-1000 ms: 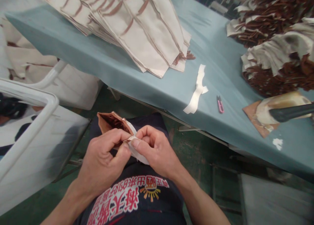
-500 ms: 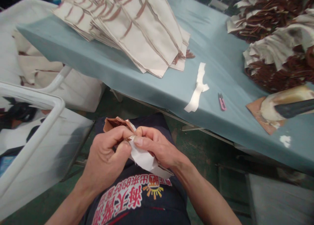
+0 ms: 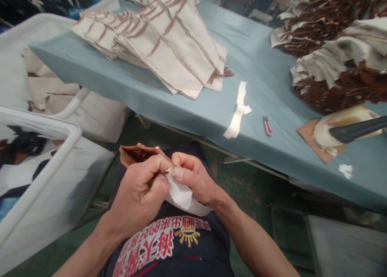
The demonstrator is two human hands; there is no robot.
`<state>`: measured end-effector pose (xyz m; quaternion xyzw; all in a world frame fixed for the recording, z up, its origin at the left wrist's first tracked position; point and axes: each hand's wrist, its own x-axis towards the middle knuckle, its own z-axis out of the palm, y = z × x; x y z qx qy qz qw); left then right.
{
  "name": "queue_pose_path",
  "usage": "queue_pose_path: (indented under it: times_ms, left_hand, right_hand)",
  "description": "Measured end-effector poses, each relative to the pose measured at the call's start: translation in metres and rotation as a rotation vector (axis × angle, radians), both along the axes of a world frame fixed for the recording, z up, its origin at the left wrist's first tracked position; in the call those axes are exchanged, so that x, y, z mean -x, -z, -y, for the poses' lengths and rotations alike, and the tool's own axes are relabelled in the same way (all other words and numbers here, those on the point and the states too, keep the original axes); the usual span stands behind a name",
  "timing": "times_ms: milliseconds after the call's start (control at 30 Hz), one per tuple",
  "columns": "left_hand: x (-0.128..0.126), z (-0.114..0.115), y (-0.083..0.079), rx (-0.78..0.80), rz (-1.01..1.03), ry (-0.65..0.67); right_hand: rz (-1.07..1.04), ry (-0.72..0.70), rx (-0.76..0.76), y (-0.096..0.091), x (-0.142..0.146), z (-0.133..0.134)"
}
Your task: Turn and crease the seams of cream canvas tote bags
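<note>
Over my lap, a brown and white leather or fabric piece (image 3: 183, 193) is held between both hands. My left hand (image 3: 145, 188) is closed, pinching its folded edge between thumb and forefinger. Pressed against the same spot, the thumb and fingers of my right hand (image 3: 193, 176) grip the white side. The brown part (image 3: 133, 154) sticks out open beyond my left knuckles. Exactly what lies between the fingertips is hidden. Beneath is a dark apron (image 3: 196, 257) with red lettering and a yellow sun.
A blue-covered table (image 3: 199, 119) carries stacked cream panels (image 3: 169, 43), white strips (image 3: 237, 115), pink thread snips (image 3: 267, 126) and a glue pot (image 3: 328, 134) with a black-handled brush (image 3: 359, 130) on a brown square. Brown and white bundles (image 3: 332, 75) lie right. White bins (image 3: 60, 180) stand left.
The view has shifted slightly, so the table items appear further left and the hands slightly right. More of the brown part shows beyond my left hand. Both hands keep their grip.
</note>
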<state>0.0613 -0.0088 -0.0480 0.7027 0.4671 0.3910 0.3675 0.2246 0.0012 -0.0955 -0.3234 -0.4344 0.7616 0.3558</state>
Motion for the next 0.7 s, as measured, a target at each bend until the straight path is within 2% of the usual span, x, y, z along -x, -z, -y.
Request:
queue_pose_path:
  times_ms: [100, 233, 333, 533, 700]
  left_hand:
    - [0.003, -0.003, -0.001, 0.048, -0.031, 0.05]
    - [0.005, -0.005, 0.0, 0.084, -0.08, 0.099]
    - [0.004, -0.004, -0.001, 0.083, -0.063, 0.079]
    - [0.003, -0.007, -0.009, 0.102, -0.005, 0.093]
    - [0.006, -0.016, -0.023, 0.062, -0.05, 0.162]
  right_hand:
    - [0.037, 0.02, -0.072, 0.007, -0.002, -0.001]
    - [0.184, 0.116, -0.373, 0.008, -0.007, -0.001]
    - [0.289, 0.135, -0.511, 0.002, -0.009, 0.0]
    - [0.515, 0.185, -0.572, -0.012, -0.012, 0.003]
    - [0.496, 0.325, -0.603, -0.034, -0.031, -0.007]
